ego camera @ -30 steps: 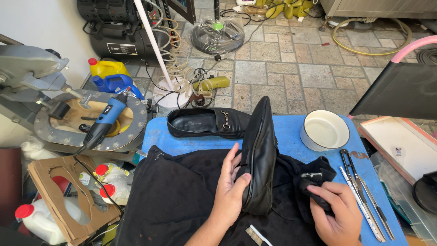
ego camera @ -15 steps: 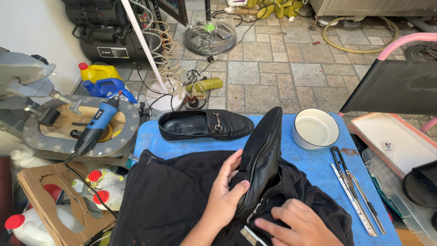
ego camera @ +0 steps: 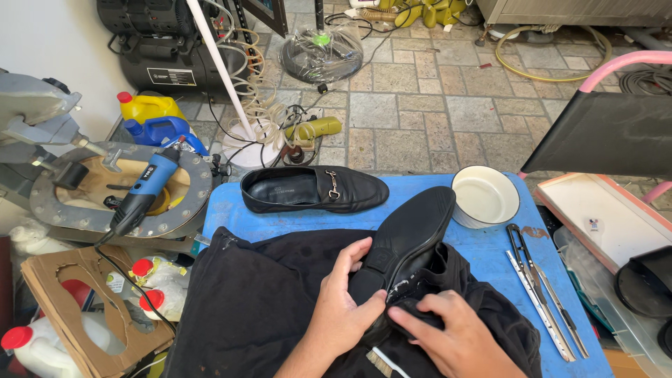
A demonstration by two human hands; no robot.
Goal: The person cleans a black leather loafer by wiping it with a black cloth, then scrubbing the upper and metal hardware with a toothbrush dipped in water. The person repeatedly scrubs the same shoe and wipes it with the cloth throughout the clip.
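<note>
My left hand (ego camera: 343, 304) grips the heel end of a black leather loafer (ego camera: 409, 234), which lies tilted with its sole turned up and its toe pointing toward the bowl. My right hand (ego camera: 458, 336) presses a fold of the black cloth (ego camera: 259, 301) against the shoe's heel edge. The cloth is spread over the blue table (ego camera: 224, 206). A second black loafer (ego camera: 315, 189) with a metal bit lies on its side at the table's far edge. A small brush (ego camera: 385, 364) peeks out below my hands.
A white bowl (ego camera: 485, 196) of liquid stands at the table's far right, with metal tools (ego camera: 542, 287) beside it. A blue rotary tool (ego camera: 140, 196) rests on a round machine at left, with jugs (ego camera: 150, 115) and cardboard nearby. A black chair (ego camera: 609, 133) stands at right.
The held shoe has been tipped from standing on edge to lying sole up, toe swung toward the bowl. My right hand has moved left with the cloth onto the heel.
</note>
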